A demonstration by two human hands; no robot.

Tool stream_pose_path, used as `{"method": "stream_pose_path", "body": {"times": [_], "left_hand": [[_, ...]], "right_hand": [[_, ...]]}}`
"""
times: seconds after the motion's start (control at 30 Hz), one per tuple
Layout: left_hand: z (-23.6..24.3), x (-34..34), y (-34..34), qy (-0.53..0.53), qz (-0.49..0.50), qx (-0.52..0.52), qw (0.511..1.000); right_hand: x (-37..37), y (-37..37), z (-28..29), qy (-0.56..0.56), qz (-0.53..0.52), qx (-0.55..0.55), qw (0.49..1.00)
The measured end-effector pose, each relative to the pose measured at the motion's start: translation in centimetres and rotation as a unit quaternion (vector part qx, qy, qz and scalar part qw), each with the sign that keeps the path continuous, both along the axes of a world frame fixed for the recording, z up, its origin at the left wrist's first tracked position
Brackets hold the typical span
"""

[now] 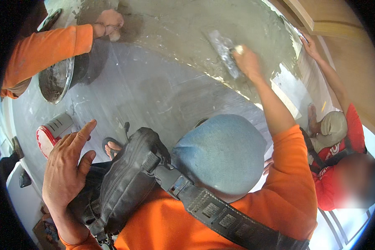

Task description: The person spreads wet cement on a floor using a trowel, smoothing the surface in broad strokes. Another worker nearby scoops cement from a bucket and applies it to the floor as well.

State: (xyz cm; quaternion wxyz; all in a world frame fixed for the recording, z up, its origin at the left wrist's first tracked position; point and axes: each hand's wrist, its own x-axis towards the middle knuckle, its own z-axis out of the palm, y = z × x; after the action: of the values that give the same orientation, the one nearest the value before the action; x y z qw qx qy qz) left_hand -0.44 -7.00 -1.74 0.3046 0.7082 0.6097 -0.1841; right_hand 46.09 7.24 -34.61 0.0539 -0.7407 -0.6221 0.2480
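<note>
One grip holds the tool: the right hand (247, 62) is closed round the handle of a trowel (223, 54), with a pale handle end showing at the hand's twelve o'clock. The blade, blurred, lies just off the knuckles at nine to ten o'clock, its long axis running from eleven to five o'clock. Beneath it is wet mortar (175, 31), whose ragged near edge slants from ten to four o'clock; bare grey floor (150, 87) lies beyond that edge, toward eight o'clock.

The left hand (66, 166) is well apart from the trowel, at the right hand's eight o'clock; this grip is wide, fingers spread, nothing seen in it. A red-rimmed can (54, 132) is just beside it, at eleven o'clock.

Farther out, a co-worker's hand (110, 23) is at the right hand's nine to ten o'clock, above a bucket (54, 83). Another co-worker's hand (310, 46) is at two to three.
</note>
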Motion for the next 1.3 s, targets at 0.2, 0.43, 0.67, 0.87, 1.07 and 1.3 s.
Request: {"method": "stream_pose_path", "body": {"times": [0.2,0.43,0.67,0.87,1.07,1.3], "left_hand": [[0.0,0.2,0.2,-0.015,-0.005,-0.006,1.0],[-0.8,-0.8,0.3,-0.011,0.022,0.001,1.0],[-0.5,0.7,0.7,0.01,0.035,-0.021,0.999],[-1.7,0.6,2.0,-0.005,0.003,-0.017,1.0],[-1.8,1.1,2.1,0.016,0.009,-0.028,0.999],[-1.3,1.3,1.7,0.019,0.01,-0.034,0.999]], "right_hand": [[-9.1,4.1,-1.0,0.081,0.046,0.016,0.996],[-8.1,7.8,4.0,0.124,0.191,0.061,0.972],[0.0,2.0,3.7,-0.066,0.172,-0.061,0.981],[1.3,0.4,0.5,-0.112,0.133,-0.059,0.983],[7.1,0.1,1.5,-0.089,0.04,-0.031,0.995],[3.0,-2.7,1.8,-0.104,0.184,-0.104,0.972]]}}
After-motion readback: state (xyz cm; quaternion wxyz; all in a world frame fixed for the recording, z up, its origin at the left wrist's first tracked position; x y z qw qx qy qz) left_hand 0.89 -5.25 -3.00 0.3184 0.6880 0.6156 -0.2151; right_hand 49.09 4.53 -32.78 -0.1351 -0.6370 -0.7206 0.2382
